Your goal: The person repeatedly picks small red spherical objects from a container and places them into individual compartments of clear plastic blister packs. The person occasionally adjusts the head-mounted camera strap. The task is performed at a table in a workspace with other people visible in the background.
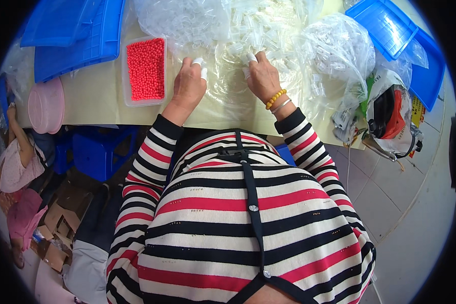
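Note:
My left hand [190, 83] is closed over the table, its fingers curled inward and white coverings on some fingertips. Close to its left stands a clear rectangular tub [124, 76] filled with small red beads [146, 68]. My right hand [264, 80], with a yellow beaded bracelet [275, 98] and a metal bangle at the wrist, is closed too and also has white fingertip coverings. Whatever either hand pinches is too small or hidden to make out. Just beyond the right hand lies a loose heap of small clear plastic pieces [263, 33] on plastic sheeting.
Clear bags of plastic pieces [337, 45] flank the heap. Blue trays [78, 40] lie at the left, more blue trays [385, 28] at the far right. A stuffed bag [392, 114] hangs by the right edge. A pink tub [46, 106], a blue stool [99, 152] and other people are left.

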The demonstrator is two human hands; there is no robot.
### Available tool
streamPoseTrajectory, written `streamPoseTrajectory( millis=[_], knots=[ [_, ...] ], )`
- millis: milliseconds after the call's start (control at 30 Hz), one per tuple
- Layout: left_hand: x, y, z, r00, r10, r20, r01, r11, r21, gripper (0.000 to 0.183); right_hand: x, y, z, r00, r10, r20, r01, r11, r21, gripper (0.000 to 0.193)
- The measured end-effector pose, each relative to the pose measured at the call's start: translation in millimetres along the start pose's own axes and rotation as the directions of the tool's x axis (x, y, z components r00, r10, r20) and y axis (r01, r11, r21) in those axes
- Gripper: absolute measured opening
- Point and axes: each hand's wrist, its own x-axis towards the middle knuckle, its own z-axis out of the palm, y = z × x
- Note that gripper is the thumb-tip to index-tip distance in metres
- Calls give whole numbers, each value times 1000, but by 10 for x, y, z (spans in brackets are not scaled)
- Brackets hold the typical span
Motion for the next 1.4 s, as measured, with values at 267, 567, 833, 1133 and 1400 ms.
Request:
streamPoseTrajectory(
  millis=[267, 567, 833, 1133, 1400],
  knots=[
    [120, -113, 66, 997, -71, -8, 71, 995, 64, 19, 16, -123, 32, 991, 135, 5, -135, 990, 38, 23],
    [-11, 97, -294, 987, -116, -113, 62, 915, -399, 22, -56, -36, -52, 988, 156, 1, -153, 972, 178, 14],
    [-220, -540, -923, 953, -239, -185, 208, 963, -173, 17, -118, -58, -27, 999, 37, 20, -39, 993, 109, 13],
    [-93, -682, -700, 993, -52, -107, 79, 961, 267, 23, -87, -37, 12, 992, 115, 47, -121, 981, 154, 12],
    [-78, -680, -761, 908, -379, -177, 300, 884, -358, 19, -171, -89, -104, 997, 70, -9, -65, 956, 285, 17]
  ],
)
